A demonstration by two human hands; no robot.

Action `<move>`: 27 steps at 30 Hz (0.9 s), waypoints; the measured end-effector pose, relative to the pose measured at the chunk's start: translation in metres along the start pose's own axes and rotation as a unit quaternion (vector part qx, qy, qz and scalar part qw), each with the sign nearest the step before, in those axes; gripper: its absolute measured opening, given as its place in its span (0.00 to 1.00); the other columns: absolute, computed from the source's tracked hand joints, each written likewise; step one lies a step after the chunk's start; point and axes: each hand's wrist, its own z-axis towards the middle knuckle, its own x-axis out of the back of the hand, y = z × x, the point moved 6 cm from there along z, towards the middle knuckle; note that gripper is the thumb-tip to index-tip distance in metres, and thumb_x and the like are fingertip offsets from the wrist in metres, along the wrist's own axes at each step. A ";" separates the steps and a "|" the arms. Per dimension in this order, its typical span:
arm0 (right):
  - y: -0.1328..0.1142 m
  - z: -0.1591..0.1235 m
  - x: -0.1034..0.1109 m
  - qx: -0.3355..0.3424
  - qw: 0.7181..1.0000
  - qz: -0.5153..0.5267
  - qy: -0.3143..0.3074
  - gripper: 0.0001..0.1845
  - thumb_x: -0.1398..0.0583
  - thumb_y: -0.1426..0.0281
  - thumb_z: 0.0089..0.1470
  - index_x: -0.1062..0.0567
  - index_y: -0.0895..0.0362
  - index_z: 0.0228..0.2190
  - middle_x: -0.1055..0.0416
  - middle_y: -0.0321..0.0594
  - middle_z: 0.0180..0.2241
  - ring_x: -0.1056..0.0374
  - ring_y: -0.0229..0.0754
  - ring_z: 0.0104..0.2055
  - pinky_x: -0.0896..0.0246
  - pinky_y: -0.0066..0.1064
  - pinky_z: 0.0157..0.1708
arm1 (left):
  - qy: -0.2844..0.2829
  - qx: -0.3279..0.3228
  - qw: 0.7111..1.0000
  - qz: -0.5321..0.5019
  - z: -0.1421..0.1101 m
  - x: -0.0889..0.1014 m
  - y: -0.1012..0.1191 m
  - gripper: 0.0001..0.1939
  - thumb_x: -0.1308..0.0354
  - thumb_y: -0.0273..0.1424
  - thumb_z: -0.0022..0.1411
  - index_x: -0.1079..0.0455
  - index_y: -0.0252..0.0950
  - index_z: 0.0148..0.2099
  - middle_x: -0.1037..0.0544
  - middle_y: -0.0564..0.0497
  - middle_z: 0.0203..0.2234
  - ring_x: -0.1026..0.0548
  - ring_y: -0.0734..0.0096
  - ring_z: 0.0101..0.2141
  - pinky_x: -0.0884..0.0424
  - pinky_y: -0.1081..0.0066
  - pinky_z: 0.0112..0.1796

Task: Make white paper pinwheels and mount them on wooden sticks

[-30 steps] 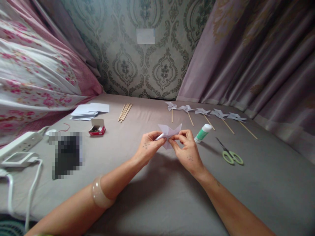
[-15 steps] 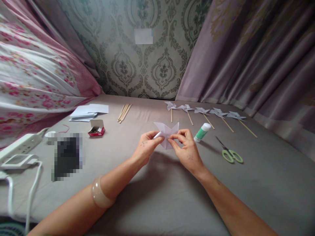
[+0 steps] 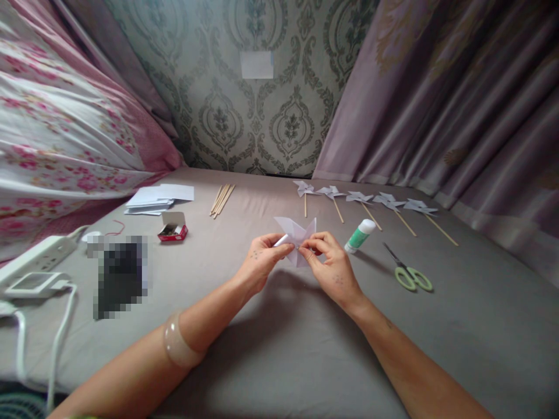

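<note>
One paper pinwheel (image 3: pixel 296 233), twelve o'clock ahead, is pinched by the left hand (image 3: pixel 261 259) at its nine o'clock, the right hand (image 3: pixel 332 265) near its middle; probably light, easily creased; best gripped at folds, not tips.

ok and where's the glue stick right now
In the head view, the glue stick is right of centre on the grey cloth, between the right hand and the green-handled scissors, nearer the person than the pinwheels.
</note>
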 end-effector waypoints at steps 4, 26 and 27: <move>-0.002 0.000 0.000 0.006 1.000 0.004 -0.008 0.04 0.40 0.70 0.54 0.25 0.56 0.29 0.33 0.39 0.33 0.34 0.39 0.35 0.37 0.31 0.38 | 0.013 0.001 1.000 0.002 0.001 0.004 -0.002 0.11 0.35 0.30 0.41 0.23 0.30 0.30 0.23 0.51 0.22 0.33 0.75 0.24 0.41 0.73 0.30; -0.003 0.000 0.003 0.012 1.000 -0.010 -0.014 0.04 0.40 0.71 0.54 0.25 0.55 0.29 0.33 0.39 0.33 0.33 0.40 0.37 0.37 0.32 0.40 | -0.029 -0.017 0.999 0.013 0.000 -0.002 0.007 0.10 0.33 0.30 0.42 0.23 0.30 0.29 0.23 0.51 0.23 0.32 0.75 0.26 0.39 0.74 0.31; -0.003 0.000 0.003 0.011 1.000 -0.010 -0.015 0.04 0.40 0.71 0.54 0.25 0.55 0.29 0.33 0.39 0.33 0.33 0.40 0.37 0.37 0.32 0.40 | -0.031 -0.019 0.999 0.015 0.000 -0.002 0.007 0.10 0.33 0.31 0.42 0.23 0.30 0.30 0.23 0.51 0.23 0.32 0.75 0.26 0.39 0.74 0.31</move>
